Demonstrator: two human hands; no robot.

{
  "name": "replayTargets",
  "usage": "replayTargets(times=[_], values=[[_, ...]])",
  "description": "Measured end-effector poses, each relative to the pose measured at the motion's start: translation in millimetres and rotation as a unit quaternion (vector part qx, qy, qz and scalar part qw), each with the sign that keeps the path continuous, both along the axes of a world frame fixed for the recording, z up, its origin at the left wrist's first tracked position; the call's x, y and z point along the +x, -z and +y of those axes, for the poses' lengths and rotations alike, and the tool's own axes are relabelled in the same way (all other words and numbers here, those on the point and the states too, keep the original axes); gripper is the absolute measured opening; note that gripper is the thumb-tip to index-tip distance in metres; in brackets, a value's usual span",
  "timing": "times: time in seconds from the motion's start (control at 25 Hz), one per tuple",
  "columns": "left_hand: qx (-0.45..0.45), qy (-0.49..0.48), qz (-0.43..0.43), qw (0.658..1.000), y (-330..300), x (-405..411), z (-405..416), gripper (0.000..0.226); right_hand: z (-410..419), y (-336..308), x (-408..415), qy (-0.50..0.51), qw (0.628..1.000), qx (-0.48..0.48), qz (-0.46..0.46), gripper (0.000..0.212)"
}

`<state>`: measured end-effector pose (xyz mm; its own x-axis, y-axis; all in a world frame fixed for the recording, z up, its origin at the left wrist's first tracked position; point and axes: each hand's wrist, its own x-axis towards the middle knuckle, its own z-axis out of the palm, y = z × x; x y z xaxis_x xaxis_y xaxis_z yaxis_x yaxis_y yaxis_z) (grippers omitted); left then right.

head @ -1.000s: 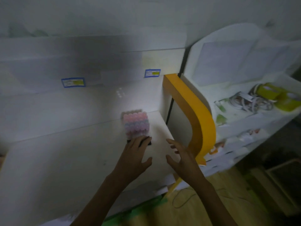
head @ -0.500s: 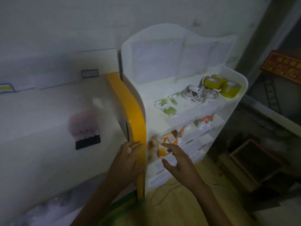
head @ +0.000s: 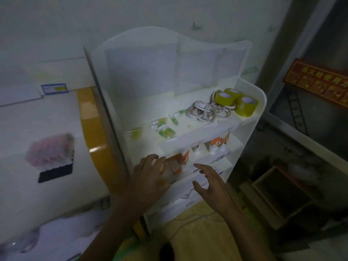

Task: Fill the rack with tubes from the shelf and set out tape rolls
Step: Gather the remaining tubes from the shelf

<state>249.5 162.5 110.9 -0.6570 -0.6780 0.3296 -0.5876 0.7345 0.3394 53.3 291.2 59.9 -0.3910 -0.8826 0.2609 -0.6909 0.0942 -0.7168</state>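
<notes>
From the head camera I see both hands empty with fingers loosely spread: the left hand (head: 148,178) and right hand (head: 211,182) hover before the white shelf (head: 250,129). Green tubes (head: 165,130) lie at 12 o'clock, yellow tape rolls (head: 244,105) at 1 o'clock. The rack (head: 51,157) sits on the counter (head: 28,194) at 9 o'clock.

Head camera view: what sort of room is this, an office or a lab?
Probably a small lab or workshop storeroom. A white shelf unit holds yellow tape rolls and small tubes, and a rack of pink-capped tubes sits on the white table beside it.
</notes>
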Motion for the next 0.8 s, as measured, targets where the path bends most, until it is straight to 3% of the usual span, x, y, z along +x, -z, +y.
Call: replayTargets(times=[0.4, 0.8], values=[[0.001, 0.02, 0.021, 1.0, 17, -119, -97, 0.062, -110, -9, -131, -0.04, 0.998, 0.008, 0.041, 0.053], [0.024, -0.096, -0.002, 0.995, 16, -150, -164, 0.06, -234, -2, -187, -0.138, 0.988, 0.043, 0.06, 0.049]])
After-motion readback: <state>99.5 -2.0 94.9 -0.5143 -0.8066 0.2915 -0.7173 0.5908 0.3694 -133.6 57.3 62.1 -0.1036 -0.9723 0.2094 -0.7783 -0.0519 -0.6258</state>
